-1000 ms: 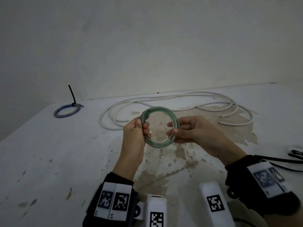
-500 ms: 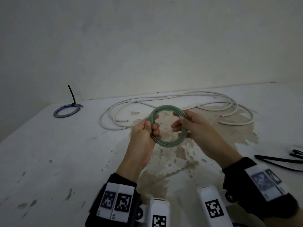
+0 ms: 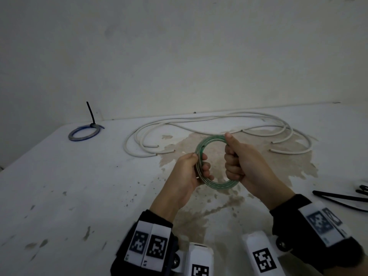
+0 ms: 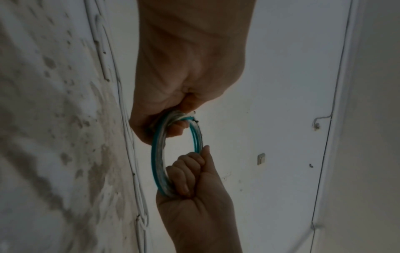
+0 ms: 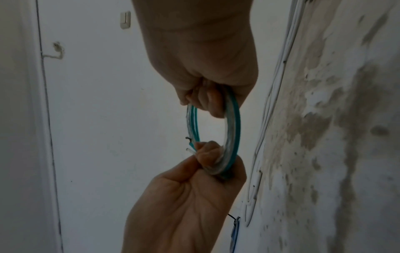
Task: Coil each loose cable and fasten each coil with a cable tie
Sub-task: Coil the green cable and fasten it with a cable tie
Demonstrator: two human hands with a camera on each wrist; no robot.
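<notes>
Since the earlier picture both hands have slid to the right over the table, and the right hand (image 3: 249, 166) has gone from a fingertip pinch to a full fist round the green coil (image 3: 203, 147), thumb up on top of the ring. That fist wraps the right side of the coil, all four fingers (image 4: 184, 172) curled through the middle, as the left wrist view shows. The left hand (image 3: 187, 176) grips the opposite side, thumb on the near face and fingers folded round the strands; in the right wrist view a cut white end and a dark wire tip poke out just beside its fingertips (image 5: 205, 152). The coil is held up in the air between the two hands, above the stained patch of the table (image 3: 59, 196), standing roughly upright. It has several turns of clear cable with a green stripe, lying close together.

Behind the hands a long white cable (image 3: 199, 120) sprawls loose along the far edge of the table, its cut ends pointing toward the stain. At the far left lies a small blue coil (image 3: 83, 133) already bound, with the black tail of its cable tie (image 3: 90, 112) sticking upright. At the right edge a few black cable ties (image 3: 338, 196) lie on the table, well apart from the hands
</notes>
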